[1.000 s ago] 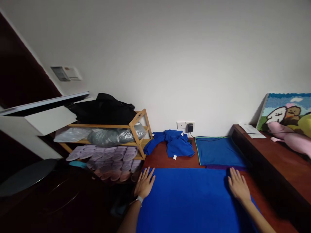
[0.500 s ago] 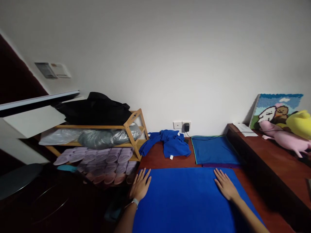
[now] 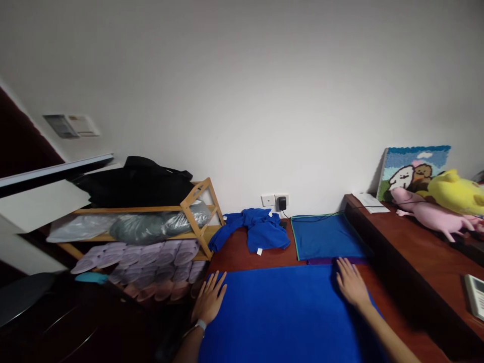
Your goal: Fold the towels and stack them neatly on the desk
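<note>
My left hand (image 3: pixel 209 297) lies flat with fingers apart on the near left edge of a large blue cloth (image 3: pixel 287 317). My right hand (image 3: pixel 351 283) rests palm down near the cloth's far edge, its fingertips close to a purple strip (image 3: pixel 336 261). Neither hand visibly grips anything. Beyond the cloth, a crumpled blue T-shirt (image 3: pixel 257 231) with a small white tag lies on the red-brown floor (image 3: pixel 230 254). A folded blue towel (image 3: pixel 327 237) with a green border lies to its right.
A bamboo shelf (image 3: pixel 196 212) on the left holds rolled lilac slippers, a grey plastic bag and a black bag. A charger sits in the wall socket (image 3: pixel 282 202). A wooden ledge (image 3: pixel 408 242) on the right holds plush toys, papers, a picture and a remote.
The whole scene has drifted left in view as my head turned right. Both hands remain flat on the blue cloth, with little shift relative to it.
</note>
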Motion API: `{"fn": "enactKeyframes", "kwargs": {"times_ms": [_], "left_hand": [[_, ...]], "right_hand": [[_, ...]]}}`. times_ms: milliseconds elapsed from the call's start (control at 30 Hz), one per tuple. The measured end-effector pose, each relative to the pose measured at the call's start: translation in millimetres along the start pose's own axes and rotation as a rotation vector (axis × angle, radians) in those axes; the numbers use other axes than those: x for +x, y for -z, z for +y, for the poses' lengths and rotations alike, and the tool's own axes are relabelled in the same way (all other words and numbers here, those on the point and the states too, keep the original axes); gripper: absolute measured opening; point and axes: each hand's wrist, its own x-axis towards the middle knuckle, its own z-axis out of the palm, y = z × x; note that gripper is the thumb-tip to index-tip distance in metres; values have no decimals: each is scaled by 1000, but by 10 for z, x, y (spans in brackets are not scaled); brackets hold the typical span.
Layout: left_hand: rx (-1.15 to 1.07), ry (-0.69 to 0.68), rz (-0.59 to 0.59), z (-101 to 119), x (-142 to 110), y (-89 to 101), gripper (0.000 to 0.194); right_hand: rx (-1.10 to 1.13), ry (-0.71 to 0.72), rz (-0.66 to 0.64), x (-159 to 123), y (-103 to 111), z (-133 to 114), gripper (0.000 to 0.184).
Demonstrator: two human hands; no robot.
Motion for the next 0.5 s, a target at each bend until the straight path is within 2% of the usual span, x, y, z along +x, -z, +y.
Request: {"fn": "enactKeyframes", "kwargs": {"times_ms": [67,133,233,300,367,500], "left_hand": [[-2,-6,1,0,-3,4,54],[-7,-11,-1,-3,-7,3,54],[-14,-11,0,-16,-2,-7,55],[-18,-11,-2,-26,7,-21,55],[-23,-14,-6,-36,13,-38,55],[-46,-9,2,-30,-1,-47,56]], "right_hand": [[96,70,-3,99,37,-469,65],[165,98,-73,163,13,-917,67],[216,75,-144,185,-84,-1346,71],[235,67,-146,174,-126,-1443,71],[255,94,-151,158,-117,-1435,69],[289,134,-107,96,0,-1206,67]]}}
